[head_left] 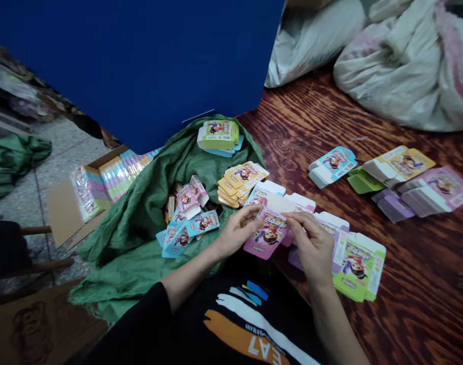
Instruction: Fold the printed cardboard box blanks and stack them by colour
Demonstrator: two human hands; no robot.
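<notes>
Between my two hands is a pink printed carton (268, 234), flat-looking, with a pale flap at its top. My left hand (241, 228) pinches its left side, and my right hand (311, 243) grips the upper right corner. Just behind and beside it lie stacks of flat cartons: yellow (241, 180), blue (267, 188), purple (336, 228) and green (358, 266). Left of my left hand, folded-up blue and pink small boxes (189, 223) lie in a hollow of the green cloth (140, 218).
More flat cartons (218, 134) rest on the cloth's far end. On the wooden table (292, 126), several carton stacks (410, 162) stand at the right. White sacks (406, 66) lie at the back, beside a blue panel (140, 66). An open cardboard box (64, 213) of wrapped packs stands at left.
</notes>
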